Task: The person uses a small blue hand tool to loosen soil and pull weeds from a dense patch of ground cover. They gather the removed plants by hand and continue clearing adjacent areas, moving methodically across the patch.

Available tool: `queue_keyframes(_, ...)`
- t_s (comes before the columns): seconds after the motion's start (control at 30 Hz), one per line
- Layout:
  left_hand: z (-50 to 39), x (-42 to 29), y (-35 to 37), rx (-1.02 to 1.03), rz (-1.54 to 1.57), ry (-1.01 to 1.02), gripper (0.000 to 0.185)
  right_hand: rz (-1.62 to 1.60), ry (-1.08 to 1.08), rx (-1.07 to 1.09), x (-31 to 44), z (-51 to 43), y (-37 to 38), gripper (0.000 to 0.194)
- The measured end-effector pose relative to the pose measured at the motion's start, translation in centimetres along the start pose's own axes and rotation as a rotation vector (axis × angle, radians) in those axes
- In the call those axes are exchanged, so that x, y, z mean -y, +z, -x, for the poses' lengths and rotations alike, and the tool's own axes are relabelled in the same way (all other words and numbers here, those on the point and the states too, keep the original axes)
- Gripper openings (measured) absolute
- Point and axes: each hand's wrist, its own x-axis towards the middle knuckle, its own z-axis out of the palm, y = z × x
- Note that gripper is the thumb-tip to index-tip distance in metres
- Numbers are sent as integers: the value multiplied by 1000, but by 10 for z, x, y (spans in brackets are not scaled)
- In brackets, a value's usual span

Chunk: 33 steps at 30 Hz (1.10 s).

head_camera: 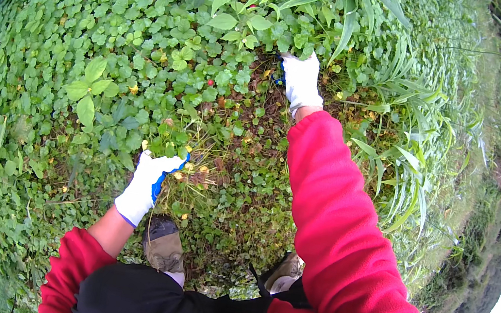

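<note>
My left hand (149, 184), in a white work glove with a blue coated palm, is closed around a bunch of plants (195, 174) with green leaves, thin pale stems and some yellowed leaves. It is above the ground, just ahead of one shoe. Farther forward, my right hand (301, 78), gloved the same way, reaches down into low leafy ground cover (295, 39). Leaves hide its fingertips, so whether they grip anything cannot be seen. A thinned patch of brown soil and dry litter (266, 94) lies beside the right hand.
Dense ground cover (54, 24) with a small red berry (210, 82) spreads ahead and left. Long-bladed grass (409, 158) grows right of my right arm. A taller broad-leaved plant (241, 20) rises ahead. My brown shoes (165, 246) stand on low greenery.
</note>
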Motion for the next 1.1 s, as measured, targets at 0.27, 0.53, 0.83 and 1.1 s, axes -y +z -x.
queue_keyframes(0.27, 5, 2, -5, -44, -5, 4, 34, 147, 176, -36, 6, -20, 10, 26)
queue_keyframes(0.53, 5, 7, -11, -31, 3, 33, 28, 1131, -432, 344, -3, -12, -18, 41)
queue_keyframes(0.83, 1, 7, -3, -59, 25, 32, 29, 313, -254, 229, -1, 94, -77, 46)
queue_keyframes(1.1, -6, -5, 10, -77, 3, 126, 36, 872, -395, 532, 47, 154, -80, 53)
